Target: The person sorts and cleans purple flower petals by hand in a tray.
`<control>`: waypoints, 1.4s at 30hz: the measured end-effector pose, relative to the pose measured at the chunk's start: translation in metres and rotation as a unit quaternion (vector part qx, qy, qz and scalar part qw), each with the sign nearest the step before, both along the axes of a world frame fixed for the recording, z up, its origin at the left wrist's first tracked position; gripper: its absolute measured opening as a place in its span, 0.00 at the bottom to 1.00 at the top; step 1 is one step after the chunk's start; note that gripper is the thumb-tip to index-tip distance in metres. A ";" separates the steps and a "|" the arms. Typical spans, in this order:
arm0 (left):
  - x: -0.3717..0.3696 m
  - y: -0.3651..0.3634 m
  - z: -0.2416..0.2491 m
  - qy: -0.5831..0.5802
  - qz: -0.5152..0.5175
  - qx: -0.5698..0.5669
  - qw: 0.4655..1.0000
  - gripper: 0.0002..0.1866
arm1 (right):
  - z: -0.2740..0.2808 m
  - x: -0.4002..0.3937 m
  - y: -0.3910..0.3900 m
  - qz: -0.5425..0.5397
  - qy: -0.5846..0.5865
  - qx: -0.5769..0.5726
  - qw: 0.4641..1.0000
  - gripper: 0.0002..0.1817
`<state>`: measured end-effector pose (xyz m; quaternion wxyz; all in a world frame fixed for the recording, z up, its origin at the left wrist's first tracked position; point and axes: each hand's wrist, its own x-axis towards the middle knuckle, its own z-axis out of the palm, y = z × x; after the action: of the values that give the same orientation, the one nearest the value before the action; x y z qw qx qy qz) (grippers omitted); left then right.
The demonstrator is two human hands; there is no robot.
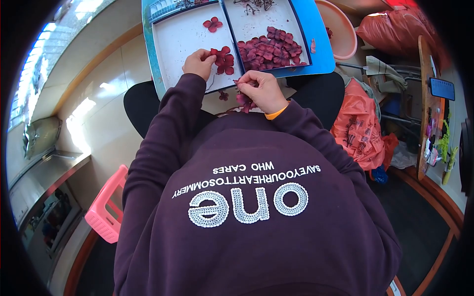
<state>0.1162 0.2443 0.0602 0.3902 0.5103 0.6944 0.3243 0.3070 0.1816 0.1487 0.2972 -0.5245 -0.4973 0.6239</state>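
My left hand (199, 64) is over the left white tray (170, 44), its fingers pinched at the edge of some dark red petals (225, 60). A single red flower (213, 24) lies farther back in that tray. My right hand (261, 90), with an orange band at the wrist, is just past the tray's near edge, thumb and forefinger closed on a dark red flower piece (245, 101) that hangs over my lap. A heap of dark red petals (269, 50) fills the near part of the right tray (254, 24).
The trays stand on a blue board (323, 54). Dark stems (252, 6) lie at the back. A pink basin (340, 29) and red plastic bags (359, 128) are at the right. A pink stool (107, 204) stands at the left.
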 end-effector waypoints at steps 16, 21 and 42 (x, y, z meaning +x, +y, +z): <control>-0.022 -0.026 0.024 -0.360 0.151 -0.030 0.920 0.04 | -0.006 -0.018 0.001 0.073 -0.058 0.056 0.994 0.02; -0.015 -0.034 0.048 -0.365 0.152 -0.051 0.917 0.04 | 0.015 -0.023 0.006 0.065 -0.040 0.010 0.997 0.02; -0.011 -0.066 0.082 -0.535 0.098 0.008 0.839 0.12 | 0.025 -0.043 0.004 0.079 0.013 -0.039 0.996 0.02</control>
<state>0.1050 0.1786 0.1424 0.6634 0.1894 0.4211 0.5888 0.2640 0.1855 0.1735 0.2327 -0.4866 -0.5084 0.6713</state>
